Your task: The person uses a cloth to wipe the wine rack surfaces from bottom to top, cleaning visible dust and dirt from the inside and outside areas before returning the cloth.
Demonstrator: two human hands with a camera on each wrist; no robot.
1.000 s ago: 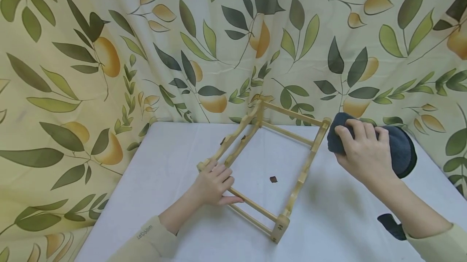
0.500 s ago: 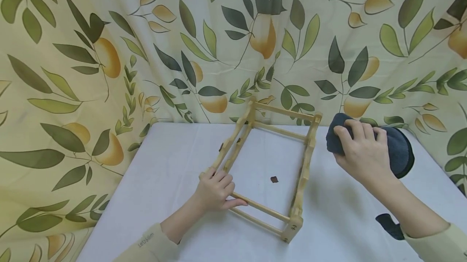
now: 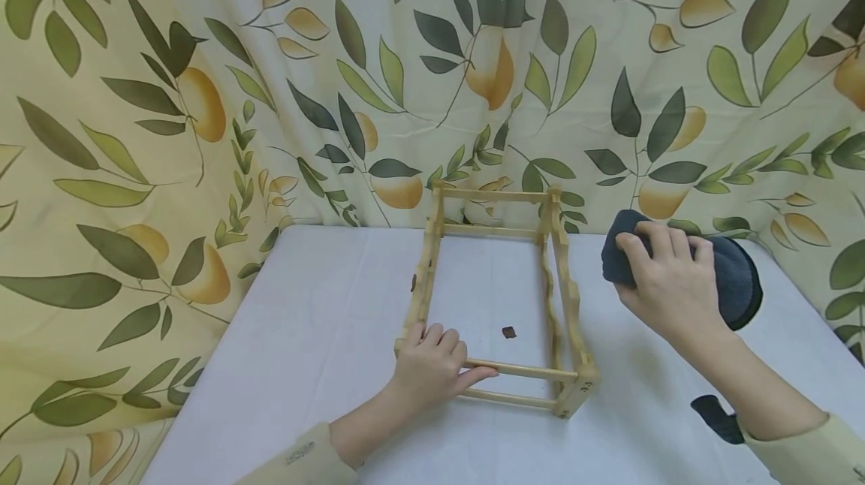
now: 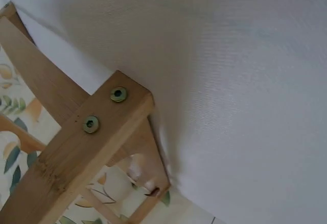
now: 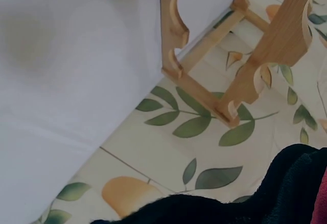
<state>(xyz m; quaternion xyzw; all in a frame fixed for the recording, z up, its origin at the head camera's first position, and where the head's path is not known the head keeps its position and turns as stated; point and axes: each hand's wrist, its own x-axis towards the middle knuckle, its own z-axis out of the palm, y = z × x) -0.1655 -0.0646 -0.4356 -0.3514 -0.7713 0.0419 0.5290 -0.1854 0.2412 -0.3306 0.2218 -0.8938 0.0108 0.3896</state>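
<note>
From where I'm standing, the person's left hand (image 3: pixel 432 369) is gripping the wooden rack (image 3: pixel 527 370) at its near left corner, with the fingers curling over the top and the thumb stretching along the near bar. The rack is sitting over the middle of the white-covered table (image 3: pixel 324 320), its far end reaching the table's far edge and its wavy side rails running away from the person. Whether all its feet are touching the tabletop I honestly can't tell from here. Down by the left wrist, two bolts (image 4: pixel 118 94) are showing in one end piece of the rack. The right hand (image 3: pixel 676 275) is clutching a dark blue cloth (image 3: pixel 738 278), fingers bending into it and the cloth bulging out on both sides of the grip. That hand is hovering above the right part of the table, near its far edge, and the cloth is hanging near the rack's right rail but well clear of it. A small brown scrap (image 3: pixel 509 332) is lying on the table, showing between the rails. A black strap (image 3: pixel 716 419) is poking out beside the right wrist, just where the pale sleeve (image 3: pixel 797 447) is ending. Behind the table's far edge, a curtain (image 3: pixel 432 57) is hanging, printed with leaves, birds and yellow fruit.
</note>
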